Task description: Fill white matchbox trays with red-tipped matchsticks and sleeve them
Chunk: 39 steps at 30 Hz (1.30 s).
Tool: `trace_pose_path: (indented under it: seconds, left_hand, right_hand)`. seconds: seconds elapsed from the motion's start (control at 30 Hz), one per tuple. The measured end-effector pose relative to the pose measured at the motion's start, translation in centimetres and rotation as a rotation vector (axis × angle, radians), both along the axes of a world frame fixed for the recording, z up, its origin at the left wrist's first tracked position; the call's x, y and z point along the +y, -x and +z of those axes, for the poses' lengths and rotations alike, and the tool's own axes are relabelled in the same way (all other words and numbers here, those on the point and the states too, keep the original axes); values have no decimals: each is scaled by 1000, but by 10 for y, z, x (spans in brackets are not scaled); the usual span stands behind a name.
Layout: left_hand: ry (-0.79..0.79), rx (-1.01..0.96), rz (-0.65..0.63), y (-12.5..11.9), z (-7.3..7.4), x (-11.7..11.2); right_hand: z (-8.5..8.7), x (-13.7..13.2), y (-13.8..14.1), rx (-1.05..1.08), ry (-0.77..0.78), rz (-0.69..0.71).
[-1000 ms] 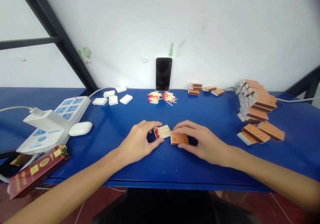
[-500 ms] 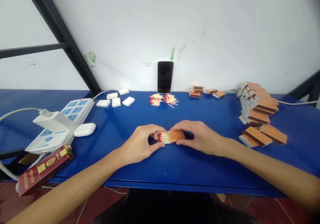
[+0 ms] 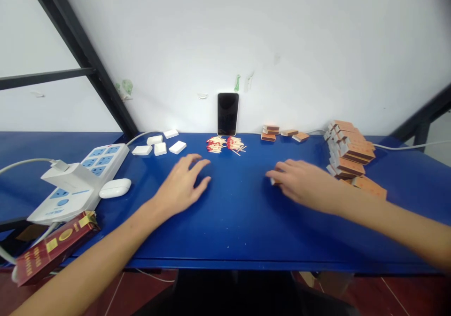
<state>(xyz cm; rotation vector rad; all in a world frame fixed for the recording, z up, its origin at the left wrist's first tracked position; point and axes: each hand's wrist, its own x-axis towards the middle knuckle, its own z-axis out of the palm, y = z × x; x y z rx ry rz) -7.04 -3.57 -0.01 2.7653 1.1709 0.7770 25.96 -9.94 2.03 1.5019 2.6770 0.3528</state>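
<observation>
My left hand (image 3: 181,184) hovers over the blue table with fingers apart, holding nothing. Its closest neighbours are several white matchbox trays (image 3: 160,148) toward the wall. My right hand (image 3: 299,182) is closed over a matchbox (image 3: 275,181); only its pale end and a bit of brown peek out beneath the fingers. To the right rises a heap of orange-brown matchboxes (image 3: 357,150), partly covered by my right forearm. Two small bunches of red-tipped matches (image 3: 215,144) lie near the back edge.
A phone (image 3: 228,114) leans against the wall behind the matches. Several matchboxes (image 3: 270,133) sit at the back. On the left are a power strip (image 3: 102,158), a white earbud case (image 3: 115,188) and a dark red box (image 3: 56,248). The blue table (image 3: 229,226) ends at a front edge.
My left hand has let go of the matchbox and drawn back left. My right hand has carried the box to the right. The view has shifted slightly.
</observation>
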Motion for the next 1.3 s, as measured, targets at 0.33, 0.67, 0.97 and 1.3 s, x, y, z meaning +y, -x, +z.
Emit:
trace_pose_path:
  seconds: [0.33, 0.67, 0.97, 1.3]
  left_hand:
    - [-103, 495, 435, 20, 3, 91]
    - [81, 213, -284, -5, -1, 40]
    - [121, 48, -357, -50, -9, 9]
    - [-88, 98, -14, -20, -16, 89]
  right_hand:
    - [38, 70, -33, 88, 34, -276]
    - [-33, 91, 0, 91, -35, -263]
    - [-12, 117, -1, 135, -353, -456]
    - [-32, 61, 6, 135, -187, -396]
